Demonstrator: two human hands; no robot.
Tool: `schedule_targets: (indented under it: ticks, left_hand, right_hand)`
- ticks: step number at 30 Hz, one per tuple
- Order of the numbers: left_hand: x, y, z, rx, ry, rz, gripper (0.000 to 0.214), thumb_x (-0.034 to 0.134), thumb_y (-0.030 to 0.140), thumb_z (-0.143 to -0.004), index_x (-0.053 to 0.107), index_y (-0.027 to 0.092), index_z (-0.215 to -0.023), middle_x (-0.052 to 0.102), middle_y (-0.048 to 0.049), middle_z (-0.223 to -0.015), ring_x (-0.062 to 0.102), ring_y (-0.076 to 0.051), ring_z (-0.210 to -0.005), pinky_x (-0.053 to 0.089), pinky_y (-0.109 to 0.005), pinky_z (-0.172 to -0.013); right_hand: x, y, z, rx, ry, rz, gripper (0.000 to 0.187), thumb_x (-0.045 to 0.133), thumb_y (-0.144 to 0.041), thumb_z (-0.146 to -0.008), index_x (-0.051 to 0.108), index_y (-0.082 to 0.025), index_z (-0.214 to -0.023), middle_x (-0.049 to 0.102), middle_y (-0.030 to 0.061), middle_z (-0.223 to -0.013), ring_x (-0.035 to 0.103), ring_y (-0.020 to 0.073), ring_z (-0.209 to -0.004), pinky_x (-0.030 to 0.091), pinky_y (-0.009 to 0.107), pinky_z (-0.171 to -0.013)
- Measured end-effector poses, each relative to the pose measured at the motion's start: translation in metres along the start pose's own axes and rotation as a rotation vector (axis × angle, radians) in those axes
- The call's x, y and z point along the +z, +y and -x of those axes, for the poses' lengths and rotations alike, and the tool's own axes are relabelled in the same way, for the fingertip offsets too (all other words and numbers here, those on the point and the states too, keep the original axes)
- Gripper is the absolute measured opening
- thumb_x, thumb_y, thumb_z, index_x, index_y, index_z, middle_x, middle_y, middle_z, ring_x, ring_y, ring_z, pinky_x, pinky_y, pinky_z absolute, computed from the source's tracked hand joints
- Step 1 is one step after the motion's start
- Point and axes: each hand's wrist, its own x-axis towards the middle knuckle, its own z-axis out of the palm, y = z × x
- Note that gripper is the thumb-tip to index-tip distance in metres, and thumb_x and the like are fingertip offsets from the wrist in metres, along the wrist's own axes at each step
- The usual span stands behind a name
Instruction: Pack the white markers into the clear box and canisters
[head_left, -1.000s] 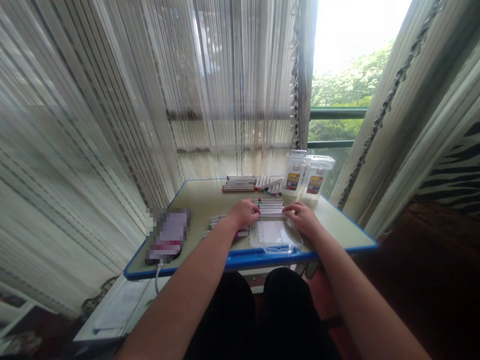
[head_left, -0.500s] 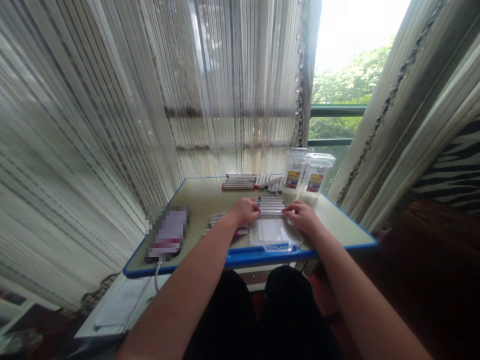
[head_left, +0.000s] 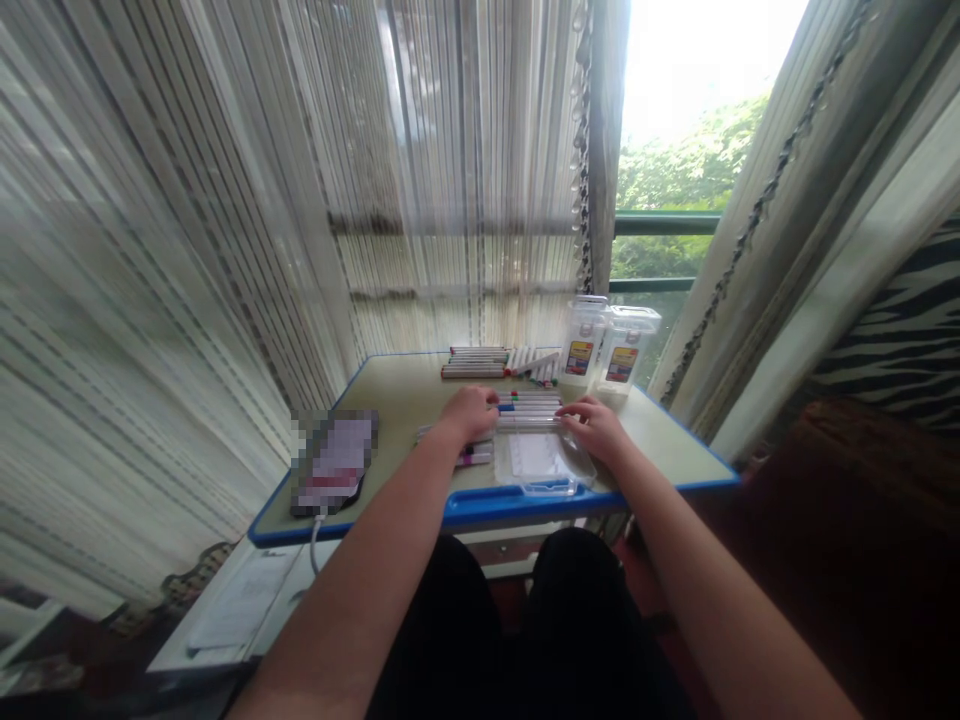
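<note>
A row of white markers [head_left: 529, 411] with coloured ends lies in the upper part of a clear plastic case [head_left: 581, 482]. At the row's left end is my left hand [head_left: 471, 412], its fingers curled in on a marker's end near a blue cap. My right hand [head_left: 594, 428] has its thumb and fingertips closed at the opposite end of the row. The fingertips are small and partly hidden. Several loose markers [head_left: 476, 456], one with purple, lie beside the case, partly under my left forearm.
Another group of markers [head_left: 474, 362] lies at the table's back edge, with white markers [head_left: 534, 360] beside it. Two clear containers [head_left: 621, 350] stand at the back right. A blurred phone [head_left: 335, 465] with a cable lies on the left of the blue-edged table [head_left: 397, 400].
A blue marker end now shows beside my left hand, whose fingers have shifted slightly along the row's left end. My right hand stays at the right end. The whole view has shifted a little.
</note>
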Motion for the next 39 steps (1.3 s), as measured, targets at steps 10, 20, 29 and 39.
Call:
schedule_targets:
  ticks: [10,20,29,39]
  left_hand:
    - [0.003,-0.01,-0.003,-0.242,-0.132,-0.106,0.026,0.055,0.03,-0.073,0.067,0.021,-0.095,0.068,-0.0107,-0.104,0.062,-0.023,-0.094,0.047,-0.032,-0.078]
    - [0.003,-0.011,-0.003,-0.241,-0.117,-0.097,0.021,0.055,0.031,-0.075,0.07,0.024,-0.087,0.07,-0.0078,-0.097,0.063,-0.021,-0.086,0.047,-0.031,-0.074]
    - [0.004,-0.01,-0.003,-0.214,-0.072,-0.044,0.028,0.043,0.026,-0.084,0.066,0.025,-0.102,0.067,-0.0075,-0.107,0.061,-0.022,-0.095,0.046,-0.035,-0.08]
    - [0.014,-0.008,-0.007,-0.052,0.044,0.037,0.033,0.037,0.023,-0.088,0.062,0.017,-0.107,0.062,-0.0104,-0.113,0.057,-0.02,-0.107,0.042,-0.03,-0.095]
  right_hand:
    - [0.0,-0.001,-0.001,0.009,-0.034,0.021,0.023,0.053,-0.029,-0.075,0.074,-0.021,-0.078,0.056,0.0043,-0.084,0.055,0.0146,-0.072,0.045,0.031,-0.079]
    - [0.001,0.001,-0.003,0.023,-0.021,0.038,0.022,0.053,-0.028,-0.075,0.073,-0.02,-0.077,0.058,0.0051,-0.086,0.056,0.0152,-0.074,0.045,0.031,-0.079]
    - [0.002,0.002,-0.003,0.021,-0.021,0.024,0.022,0.052,-0.029,-0.075,0.072,-0.019,-0.079,0.057,0.0043,-0.085,0.054,0.0135,-0.068,0.045,0.03,-0.075]
    - [0.002,0.001,-0.004,0.06,-0.013,0.071,0.027,0.051,-0.029,-0.079,0.072,-0.016,-0.09,0.059,0.0069,-0.09,0.057,0.0156,-0.076,0.045,0.031,-0.08]
